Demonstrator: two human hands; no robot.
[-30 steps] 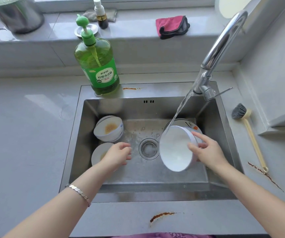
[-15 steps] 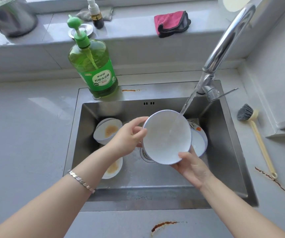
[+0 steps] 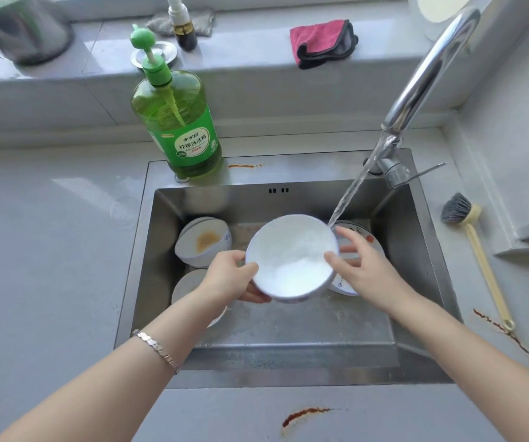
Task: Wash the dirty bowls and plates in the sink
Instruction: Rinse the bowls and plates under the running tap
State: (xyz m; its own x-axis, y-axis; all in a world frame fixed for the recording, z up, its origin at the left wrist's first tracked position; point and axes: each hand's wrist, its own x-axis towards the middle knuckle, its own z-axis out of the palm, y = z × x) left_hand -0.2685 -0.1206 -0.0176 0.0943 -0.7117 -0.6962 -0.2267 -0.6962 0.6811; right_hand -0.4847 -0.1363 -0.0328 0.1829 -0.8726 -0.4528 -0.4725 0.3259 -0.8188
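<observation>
A white bowl [image 3: 291,255] with water pooled in it is held above the steel sink [image 3: 416,266]. My left hand [image 3: 229,279] grips its left rim, thumb on top and fingers underneath. My right hand [image 3: 363,266] holds the right rim, thumb inside the bowl. Water from the faucet [image 3: 429,74] streams down just past the bowl's far right edge. A dirty bowl [image 3: 204,240] with an orange stain sits stacked at the sink's back left. In front of it lies a plate [image 3: 186,287], partly hidden by my left wrist. A patterned plate [image 3: 362,234] lies behind my right hand.
A green dish-soap pump bottle [image 3: 178,122] stands on the sink's back left rim. A dish brush [image 3: 476,250] lies on the counter at right. On the sill are a pink cloth [image 3: 319,41], a small spray bottle [image 3: 181,23] and a metal pot [image 3: 17,27]. Brown stains mark the counter.
My left hand rose from the sink floor and took the bowl's left rim. My right hand shifted from under the bowl to its right rim. The bowl turned more upright.
</observation>
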